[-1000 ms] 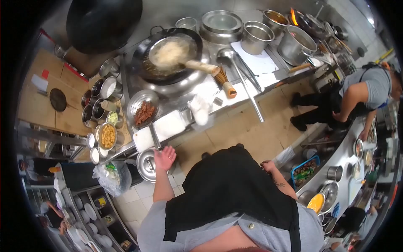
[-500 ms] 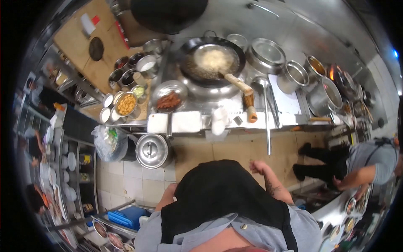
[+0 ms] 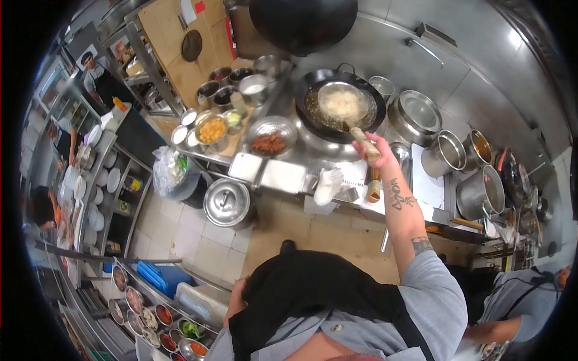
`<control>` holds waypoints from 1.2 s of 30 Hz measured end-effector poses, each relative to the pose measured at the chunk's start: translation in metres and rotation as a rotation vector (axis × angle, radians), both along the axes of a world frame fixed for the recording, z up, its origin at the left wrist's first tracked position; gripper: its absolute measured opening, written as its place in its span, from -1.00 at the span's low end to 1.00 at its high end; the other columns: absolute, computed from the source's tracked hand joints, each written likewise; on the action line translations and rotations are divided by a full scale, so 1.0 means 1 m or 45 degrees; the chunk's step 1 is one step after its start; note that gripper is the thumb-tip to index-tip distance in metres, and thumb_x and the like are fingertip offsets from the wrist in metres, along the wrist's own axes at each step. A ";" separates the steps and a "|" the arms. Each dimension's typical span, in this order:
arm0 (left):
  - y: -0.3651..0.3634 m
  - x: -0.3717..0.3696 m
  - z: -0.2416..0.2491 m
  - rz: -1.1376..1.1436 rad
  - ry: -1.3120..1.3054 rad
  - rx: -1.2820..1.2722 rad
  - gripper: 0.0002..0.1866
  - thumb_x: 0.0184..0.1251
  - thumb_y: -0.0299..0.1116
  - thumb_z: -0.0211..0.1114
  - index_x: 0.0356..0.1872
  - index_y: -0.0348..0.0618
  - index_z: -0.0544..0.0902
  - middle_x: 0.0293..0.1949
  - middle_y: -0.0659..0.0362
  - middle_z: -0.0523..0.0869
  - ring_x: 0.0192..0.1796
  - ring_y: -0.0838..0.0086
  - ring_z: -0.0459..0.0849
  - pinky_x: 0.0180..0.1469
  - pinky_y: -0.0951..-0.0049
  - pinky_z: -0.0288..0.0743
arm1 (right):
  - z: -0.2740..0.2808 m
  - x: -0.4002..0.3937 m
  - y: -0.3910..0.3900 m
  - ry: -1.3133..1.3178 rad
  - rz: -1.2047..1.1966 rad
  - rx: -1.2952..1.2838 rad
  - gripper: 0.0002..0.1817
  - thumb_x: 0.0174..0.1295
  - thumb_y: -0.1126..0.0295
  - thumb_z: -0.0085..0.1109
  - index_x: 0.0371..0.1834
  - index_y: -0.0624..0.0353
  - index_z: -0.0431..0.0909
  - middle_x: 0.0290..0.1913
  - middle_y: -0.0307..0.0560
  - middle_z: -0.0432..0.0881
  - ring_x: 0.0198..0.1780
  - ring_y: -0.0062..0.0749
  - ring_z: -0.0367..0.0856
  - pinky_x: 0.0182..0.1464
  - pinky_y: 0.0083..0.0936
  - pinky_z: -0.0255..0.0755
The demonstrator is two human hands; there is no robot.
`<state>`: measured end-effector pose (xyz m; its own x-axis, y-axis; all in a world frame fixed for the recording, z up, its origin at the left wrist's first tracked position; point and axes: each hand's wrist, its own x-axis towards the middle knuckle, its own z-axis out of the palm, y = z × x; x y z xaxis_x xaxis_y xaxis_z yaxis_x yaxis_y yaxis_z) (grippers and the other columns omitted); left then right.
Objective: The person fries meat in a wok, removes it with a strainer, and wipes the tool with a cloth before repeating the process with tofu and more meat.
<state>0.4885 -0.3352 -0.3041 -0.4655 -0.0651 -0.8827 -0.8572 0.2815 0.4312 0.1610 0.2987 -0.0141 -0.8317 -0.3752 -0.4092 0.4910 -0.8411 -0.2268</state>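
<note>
My right hand (image 3: pixel 378 149) is closed around the wooden handle (image 3: pixel 356 133) of a strainer (image 3: pixel 328 96). Its bowl sits in the black wok (image 3: pixel 305 90), in bubbling oil, with pale frothy food (image 3: pixel 344 106) inside. My left hand (image 3: pixel 239 290) hangs low beside the black apron (image 3: pixel 313 283); its fingers are hidden. Left of the wok rests a perforated metal strainer (image 3: pixel 288 127) with reddish-brown fried pieces (image 3: pixel 269 143). Below my right hand lies a wooden-handled brush (image 3: pixel 374 191), partly covered by my forearm. A folded white cloth (image 3: pixel 328 186) lies on the counter's front edge.
Metal pots (image 3: pixel 444 153) and a stacked lidded pan (image 3: pixel 416 114) stand to the right. Condiment containers and a bowl of golden pieces (image 3: pixel 212 130) are at left. A lidded stockpot (image 3: pixel 227 203) stands on the floor beside a bagged bin (image 3: pixel 171 171). Another person (image 3: pixel 524 295) is close at right.
My right hand has risen from beside my body and taken hold of the strainer's wooden handle. The view has shifted, and the person at right appears lower and closer.
</note>
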 end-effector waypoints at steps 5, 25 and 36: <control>0.022 0.112 0.092 -0.473 0.904 -0.079 -0.57 0.46 -0.15 0.13 0.16 -0.26 0.53 0.06 0.00 0.60 -0.04 0.29 0.66 -0.07 0.31 0.54 | 0.051 0.007 -0.030 -0.159 -0.053 0.070 -0.84 0.29 0.52 -0.04 -0.17 0.32 0.23 -0.37 -0.05 0.44 -0.53 -0.51 0.46 -0.54 -0.65 0.49; -0.034 -0.304 0.057 0.333 0.248 0.287 -0.54 0.46 -0.09 0.11 0.25 -0.10 0.40 0.07 0.10 0.63 0.06 0.26 0.61 0.06 0.18 0.50 | 0.075 0.008 -0.078 -0.115 -0.204 0.239 -0.81 0.30 0.56 -0.12 -0.05 0.35 0.22 -0.34 -0.05 0.44 -0.48 -0.58 0.44 -0.54 -0.71 0.44; 0.070 -0.310 0.097 0.494 0.193 0.794 -0.46 0.54 -0.02 0.02 0.36 -0.12 0.30 0.18 0.08 0.54 0.11 0.23 0.58 0.17 0.15 0.46 | 0.042 0.003 -0.044 0.062 -0.065 0.550 -0.62 0.45 0.19 -0.10 0.15 0.23 0.30 -0.18 0.11 0.61 -0.42 -0.38 0.59 -0.48 -0.60 0.56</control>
<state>0.1784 -0.2657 -0.2075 -0.6306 0.2421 -0.7374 -0.7635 -0.3641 0.5334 0.1637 0.2546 0.0275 -0.8668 -0.1362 -0.4796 0.4315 -0.6869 -0.5848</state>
